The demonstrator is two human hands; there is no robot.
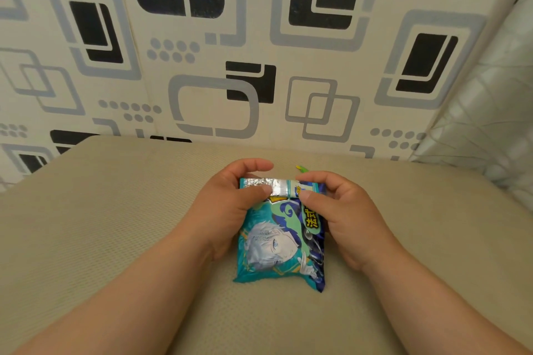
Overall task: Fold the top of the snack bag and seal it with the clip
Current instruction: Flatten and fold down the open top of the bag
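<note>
A teal snack bag [278,245] with a cartoon figure lies flat on the beige cushion [115,225]. Its top edge is folded over, showing a silver strip [265,185]. My left hand [230,204] pinches the fold at the left, thumb on the silver strip and fingers curled over the far edge. My right hand [343,210] grips the fold at the right, thumb pressed on the bag's top. A small yellow-green clip [301,168] peeks out on the cushion just beyond my right fingers, mostly hidden by them.
A wall [259,37] papered with black and grey squares rises right behind the cushion. A pale quilted cloth [490,112] hangs at the right edge.
</note>
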